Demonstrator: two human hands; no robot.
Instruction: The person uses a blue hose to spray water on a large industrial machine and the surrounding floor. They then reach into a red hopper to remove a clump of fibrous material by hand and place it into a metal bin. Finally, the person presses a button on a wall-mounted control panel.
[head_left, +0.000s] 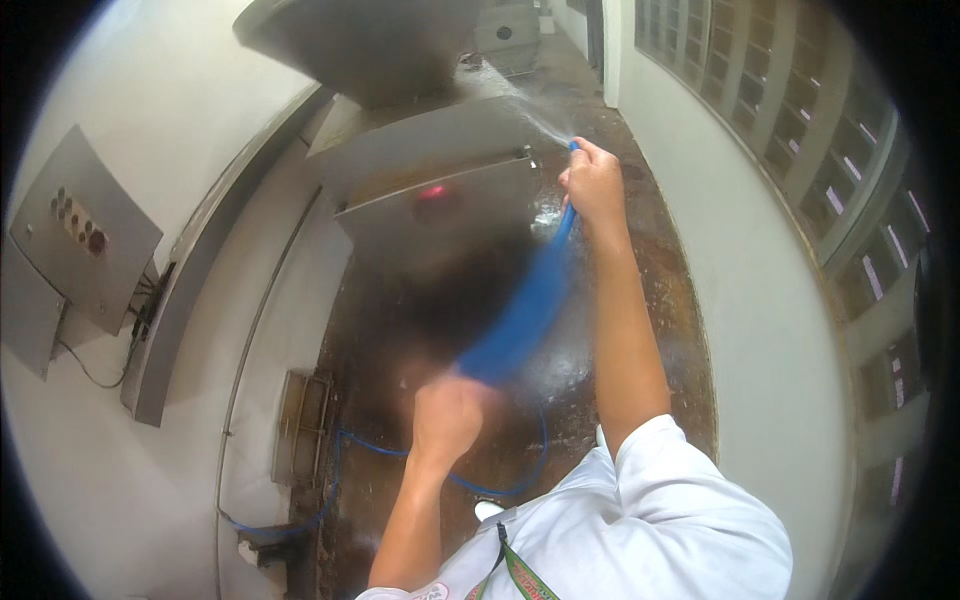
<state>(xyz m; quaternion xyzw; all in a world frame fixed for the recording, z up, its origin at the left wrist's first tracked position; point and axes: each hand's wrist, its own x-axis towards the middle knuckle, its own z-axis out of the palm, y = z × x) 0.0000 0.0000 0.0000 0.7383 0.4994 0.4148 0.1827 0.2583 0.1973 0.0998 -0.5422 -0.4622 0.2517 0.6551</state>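
A blue hose (520, 315) runs between my two hands, smeared by motion in its middle. My right hand (595, 182) reaches forward, its fingers closed around the hose near its end. From that end a spray of water (545, 125) shoots forward and to the left, beside a large metal machine (440, 150). Closer to my body, my left hand (447, 412) is closed on the lower stretch of the hose, its fingers partly blurred. A red glow (432, 192) shows on the front of the machine, and haze hides details there.
A grey control panel with knobs (85, 230) hangs on the left wall (260, 300). Below it, a metal frame (300, 428) stands by that wall. Thin blue hose loops (500, 492) lie across the wet brown floor (670, 300). A pale wall with louvred windows (760, 270) borders the right side.
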